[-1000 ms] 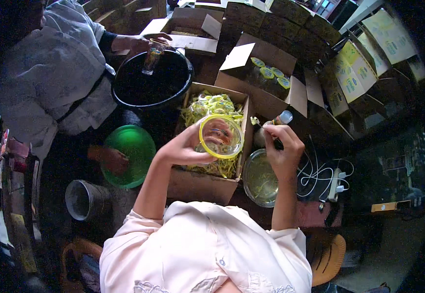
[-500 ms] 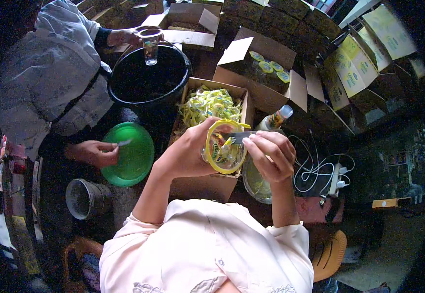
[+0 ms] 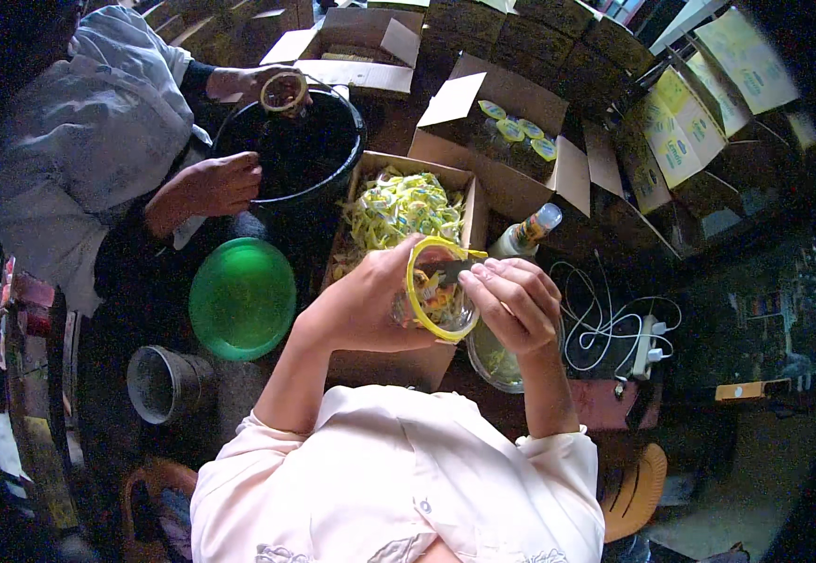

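Observation:
My left hand (image 3: 368,298) is wrapped round a clear plastic cup (image 3: 446,324) with a yellow rim, tilted so its mouth faces right. In my right hand (image 3: 519,302) is a flat dark blade (image 3: 443,271), pinched between thumb and fingers. The blade lies across the cup's mouth at the yellow rim; its handle is hidden by my fingers. A small yellow tab sticks out from the rim near my right fingertips. Just beyond the cup, a cardboard box (image 3: 471,199) holds a heap of yellow-green strips (image 3: 406,208).
On the left, a co-worker's hand (image 3: 206,192) is near a black bucket (image 3: 359,141), the other holding a cup (image 3: 283,92). A green plate (image 3: 242,298) and grey pail (image 3: 157,385) sit nearer. To the right are a bottle (image 3: 532,230), white cables (image 3: 600,324) and an open carton (image 3: 483,169) with yellow-lidded cups.
The cup in my left hand has turned and shifted slightly right, and the blade shows less beyond my fingers. The co-worker's near hand has moved from the green plate up to the bucket.

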Action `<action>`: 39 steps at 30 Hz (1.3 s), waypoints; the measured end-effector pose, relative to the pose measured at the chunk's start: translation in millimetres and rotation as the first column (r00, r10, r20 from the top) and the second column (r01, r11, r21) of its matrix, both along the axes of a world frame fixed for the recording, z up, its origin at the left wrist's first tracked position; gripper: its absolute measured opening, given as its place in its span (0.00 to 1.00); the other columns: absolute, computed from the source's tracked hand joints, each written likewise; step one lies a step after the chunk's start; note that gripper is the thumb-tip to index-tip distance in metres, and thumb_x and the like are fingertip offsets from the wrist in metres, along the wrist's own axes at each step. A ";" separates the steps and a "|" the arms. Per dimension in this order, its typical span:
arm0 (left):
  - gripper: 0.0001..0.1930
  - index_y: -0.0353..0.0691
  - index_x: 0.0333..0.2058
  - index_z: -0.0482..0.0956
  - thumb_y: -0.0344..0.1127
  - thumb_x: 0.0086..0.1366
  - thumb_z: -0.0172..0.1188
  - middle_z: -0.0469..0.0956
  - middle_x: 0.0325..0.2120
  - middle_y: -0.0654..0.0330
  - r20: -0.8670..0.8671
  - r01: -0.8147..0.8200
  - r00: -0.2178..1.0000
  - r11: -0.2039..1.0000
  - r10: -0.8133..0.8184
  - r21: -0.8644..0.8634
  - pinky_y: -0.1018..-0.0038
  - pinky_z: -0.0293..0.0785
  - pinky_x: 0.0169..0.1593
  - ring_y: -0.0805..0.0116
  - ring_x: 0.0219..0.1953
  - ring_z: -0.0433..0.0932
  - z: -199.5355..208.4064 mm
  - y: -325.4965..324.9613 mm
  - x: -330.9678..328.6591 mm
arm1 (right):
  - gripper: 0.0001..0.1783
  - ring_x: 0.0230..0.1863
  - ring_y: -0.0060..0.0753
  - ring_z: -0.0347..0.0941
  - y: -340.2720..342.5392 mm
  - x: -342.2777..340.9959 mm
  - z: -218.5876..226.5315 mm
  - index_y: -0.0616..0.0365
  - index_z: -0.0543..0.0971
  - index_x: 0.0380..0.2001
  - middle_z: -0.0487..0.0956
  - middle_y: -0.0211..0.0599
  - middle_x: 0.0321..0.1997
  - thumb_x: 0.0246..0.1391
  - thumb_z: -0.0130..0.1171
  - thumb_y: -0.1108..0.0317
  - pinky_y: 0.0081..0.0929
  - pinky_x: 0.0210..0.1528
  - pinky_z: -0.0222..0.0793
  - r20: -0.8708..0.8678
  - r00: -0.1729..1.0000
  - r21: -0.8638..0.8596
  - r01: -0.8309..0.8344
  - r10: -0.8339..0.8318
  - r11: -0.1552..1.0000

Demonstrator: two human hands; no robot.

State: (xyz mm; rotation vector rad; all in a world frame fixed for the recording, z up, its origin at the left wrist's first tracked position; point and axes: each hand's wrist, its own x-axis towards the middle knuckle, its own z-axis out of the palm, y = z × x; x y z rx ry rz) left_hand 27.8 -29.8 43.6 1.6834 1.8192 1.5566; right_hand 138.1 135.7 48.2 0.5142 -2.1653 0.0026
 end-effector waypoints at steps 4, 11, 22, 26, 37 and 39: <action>0.33 0.33 0.43 0.64 0.34 0.36 0.67 0.72 0.36 0.49 0.059 0.020 0.998 1.000 -0.019 -0.007 0.69 0.68 0.45 0.55 0.40 0.73 -0.2 1.3 -0.7 | 0.10 0.33 0.28 0.73 1.3 -3.5 -0.7 0.57 0.78 0.29 0.76 0.31 0.30 0.38 0.56 0.73 0.25 0.38 0.72 -0.020 0.999 -0.036 -0.029 0.028 0.999; 0.34 0.33 0.44 0.63 0.35 0.35 0.68 0.72 0.37 0.49 0.072 0.047 0.996 0.998 -0.044 -0.046 0.70 0.67 0.47 0.57 0.43 0.72 -4.1 6.1 -4.9 | 0.09 0.28 0.27 0.74 3.7 -7.9 -3.0 0.57 0.78 0.24 0.75 0.30 0.25 0.33 0.61 0.77 0.25 0.33 0.74 -0.045 0.997 -0.092 -0.061 0.057 0.994; 0.34 0.30 0.44 0.64 0.35 0.36 0.67 0.72 0.38 0.51 0.220 0.173 0.960 0.985 -0.174 0.026 0.71 0.64 0.49 0.60 0.42 0.72 -23.9 13.6 -11.3 | 0.09 0.27 0.27 0.74 7.0 -10.1 -10.1 0.59 0.77 0.24 0.75 0.31 0.24 0.33 0.60 0.78 0.25 0.32 0.74 -0.041 0.993 -0.133 -0.112 0.108 0.985; 0.32 0.30 0.43 0.66 0.35 0.37 0.66 0.72 0.37 0.52 0.225 0.205 0.956 0.978 -0.191 -0.044 0.72 0.64 0.48 0.63 0.42 0.72 -16.1 14.9 -15.1 | 0.09 0.27 0.28 0.74 10.5 -12.0 -11.7 0.59 0.77 0.25 0.75 0.31 0.25 0.33 0.60 0.78 0.25 0.32 0.74 -0.029 0.992 -0.145 -0.128 0.125 0.981; 0.32 0.30 0.44 0.65 0.35 0.38 0.65 0.72 0.37 0.55 0.292 0.258 0.925 0.966 -0.243 -0.012 0.74 0.64 0.47 0.70 0.40 0.70 -19.8 20.2 -18.8 | 0.10 0.33 0.30 0.74 6.1 -8.9 -18.3 0.60 0.77 0.26 0.76 0.34 0.29 0.33 0.56 0.74 0.28 0.38 0.73 0.022 0.998 -0.223 -0.058 0.064 0.973; 0.32 0.30 0.44 0.65 0.35 0.38 0.65 0.72 0.37 0.56 0.280 0.272 0.925 0.962 -0.256 -0.020 0.74 0.64 0.47 0.70 0.40 0.70 -25.4 21.4 -19.6 | 0.10 0.33 0.30 0.74 7.0 -10.0 -20.3 0.60 0.77 0.26 0.76 0.34 0.29 0.34 0.56 0.74 0.28 0.38 0.73 0.028 0.997 -0.231 -0.057 0.065 0.971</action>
